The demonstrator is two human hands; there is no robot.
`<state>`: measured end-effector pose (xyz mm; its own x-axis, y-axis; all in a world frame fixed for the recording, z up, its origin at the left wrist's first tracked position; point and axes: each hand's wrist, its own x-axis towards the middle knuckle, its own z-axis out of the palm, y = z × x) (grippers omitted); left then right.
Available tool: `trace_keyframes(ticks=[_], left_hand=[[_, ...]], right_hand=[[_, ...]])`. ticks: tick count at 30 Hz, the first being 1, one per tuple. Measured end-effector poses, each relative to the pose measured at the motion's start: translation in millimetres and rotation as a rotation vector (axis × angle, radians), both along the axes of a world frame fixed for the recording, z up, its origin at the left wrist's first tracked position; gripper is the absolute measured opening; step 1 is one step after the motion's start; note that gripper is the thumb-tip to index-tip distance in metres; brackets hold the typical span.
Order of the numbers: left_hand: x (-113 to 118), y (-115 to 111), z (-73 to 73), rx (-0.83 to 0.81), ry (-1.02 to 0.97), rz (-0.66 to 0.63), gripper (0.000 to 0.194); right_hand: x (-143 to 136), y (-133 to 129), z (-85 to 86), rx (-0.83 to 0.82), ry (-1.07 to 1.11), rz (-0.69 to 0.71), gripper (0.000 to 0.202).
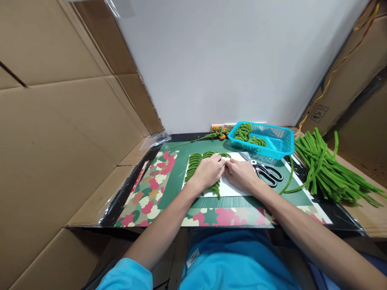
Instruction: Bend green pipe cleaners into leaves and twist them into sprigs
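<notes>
My left hand [211,169] and my right hand [239,172] meet over a white sheet [231,188], fingers pinched together and almost touching. Whatever lies between the fingertips is too small or hidden to make out. On the sheet's left part lie rows of short, curved green pipe cleaner pieces [194,162], partly covered by my left hand. Another curved green piece [224,154] rests just beyond the fingertips. Close to my right wrist, black-and-white handled scissors [268,174] lie with their blades mostly hidden.
A blue plastic basket [286,147] at the back holds more curved green pieces [243,131]. Orange flowers on a green stem [208,136] lie beside it. To the right is a bundle of long green pipe cleaners [329,173]. Cardboard walls [54,121] flank the table.
</notes>
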<state>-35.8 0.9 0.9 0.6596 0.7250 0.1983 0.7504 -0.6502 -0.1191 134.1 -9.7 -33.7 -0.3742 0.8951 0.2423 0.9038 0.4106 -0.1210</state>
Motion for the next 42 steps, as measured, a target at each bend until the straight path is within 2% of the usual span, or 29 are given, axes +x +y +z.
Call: trace_keyframes(ticks=[13, 24, 42], left_hand=[[0.7, -1.6, -1.9, -0.039, -0.016, 0.011, 0.025], [-0.5, -0.9, -1.4, -0.008, 0.021, 0.000, 0.026], [10.0, -12.4, 1.5, 0.111, 0.123, -0.058, 0.012]], right_hand=[[-3.6, -2.2, -1.7, -0.016, -0.051, -0.040, 0.024], [-5.1, -3.5, -1.8, 0.012, -0.071, -0.034, 0.027], [-7.7, -11.5, 3.0, 0.216, -0.183, -0.060, 0.019]])
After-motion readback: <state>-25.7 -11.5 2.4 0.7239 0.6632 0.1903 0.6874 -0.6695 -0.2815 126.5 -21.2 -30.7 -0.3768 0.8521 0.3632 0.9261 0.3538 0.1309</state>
